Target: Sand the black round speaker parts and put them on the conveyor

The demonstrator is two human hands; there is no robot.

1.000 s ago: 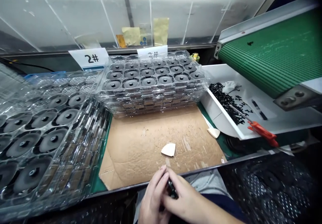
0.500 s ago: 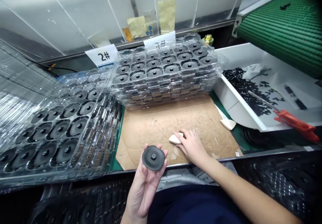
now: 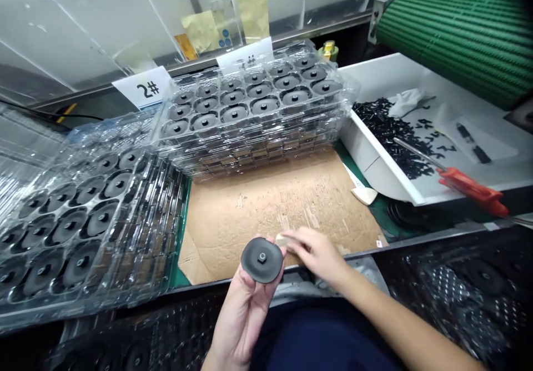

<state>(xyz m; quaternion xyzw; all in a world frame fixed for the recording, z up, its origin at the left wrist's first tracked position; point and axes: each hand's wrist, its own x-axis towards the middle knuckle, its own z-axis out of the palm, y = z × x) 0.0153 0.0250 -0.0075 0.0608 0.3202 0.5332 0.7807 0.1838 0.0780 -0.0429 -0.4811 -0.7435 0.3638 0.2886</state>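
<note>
Held up in my left hand (image 3: 245, 304) is a black oval disc (image 3: 261, 261) with a small raised stub at its centre; the fingers wrap it from below. My right hand (image 3: 314, 251) pinches a small cream-white wedge-like piece (image 3: 283, 241), close to the disc's right edge. Whether the piece touches the disc I cannot tell. Both hands are over the near edge of a cardboard sheet (image 3: 262, 199). A similar pale piece (image 3: 365, 195) lies at the sheet's right edge.
Stacked clear trays of black discs stand at the back (image 3: 250, 132) and on the left (image 3: 141, 221). On the right, a white bin (image 3: 383, 165) holds many small black parts, with red-handled pliers (image 3: 472, 190) across its edge. A green conveyor belt (image 3: 458, 32) slopes above it.
My right hand has brought the pale piece left, up to the disc. My left hand has shifted slightly right with the disc. The camera view has moved a little.
</note>
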